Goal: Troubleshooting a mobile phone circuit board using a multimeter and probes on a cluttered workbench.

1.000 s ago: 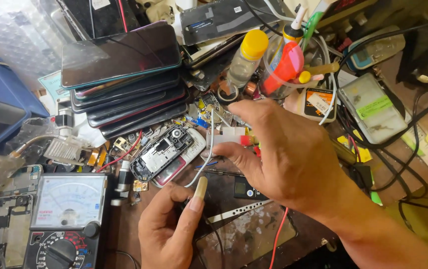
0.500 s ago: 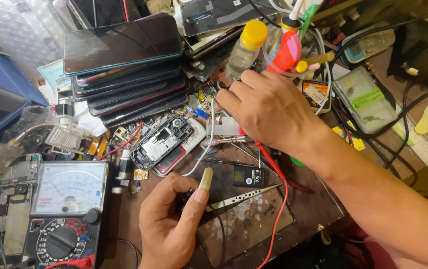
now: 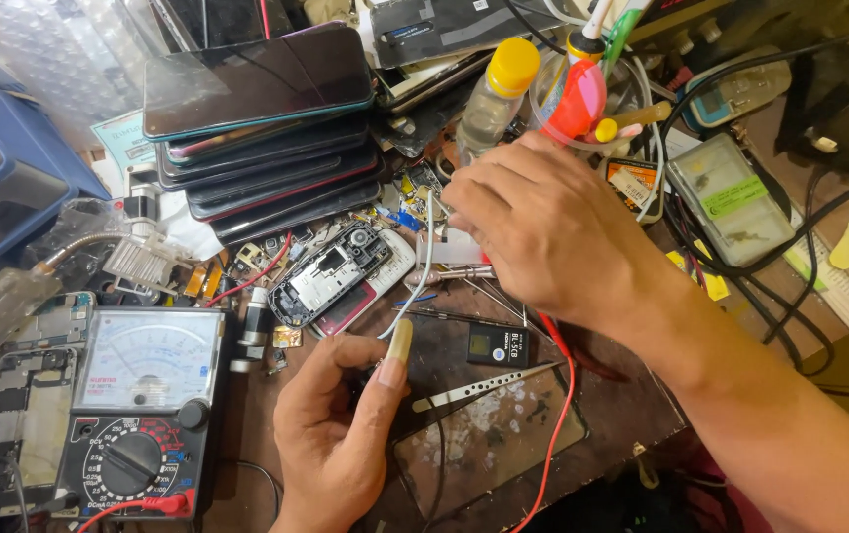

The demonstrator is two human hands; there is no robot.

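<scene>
My left hand [image 3: 336, 434] rests low on the brown bench with its fingers curled and the long-nailed thumb raised. Something small and dark lies under the fingertips; I cannot tell whether it is gripped. My right hand [image 3: 543, 222] reaches across the clutter just below a clear bottle with a yellow cap [image 3: 494, 94], fingers bent down. A red test lead [image 3: 561, 395] runs out from under its palm toward the bench's near edge. A disassembled small phone [image 3: 331, 271] and a loose white wire [image 3: 424, 266] lie between the hands.
An analog multimeter [image 3: 148, 395] sits at the lower left beside a bare circuit board [image 3: 25, 415]. A stack of several phones [image 3: 267, 128] fills the back. A small black battery [image 3: 499, 345], tweezers [image 3: 484, 385], a glass panel [image 3: 489, 444], a clear plastic box [image 3: 731, 197] and black cables lie around.
My right hand has moved away from me, from above the small battery up toward the bottle, and the red lead followed it. My left hand has stayed put.
</scene>
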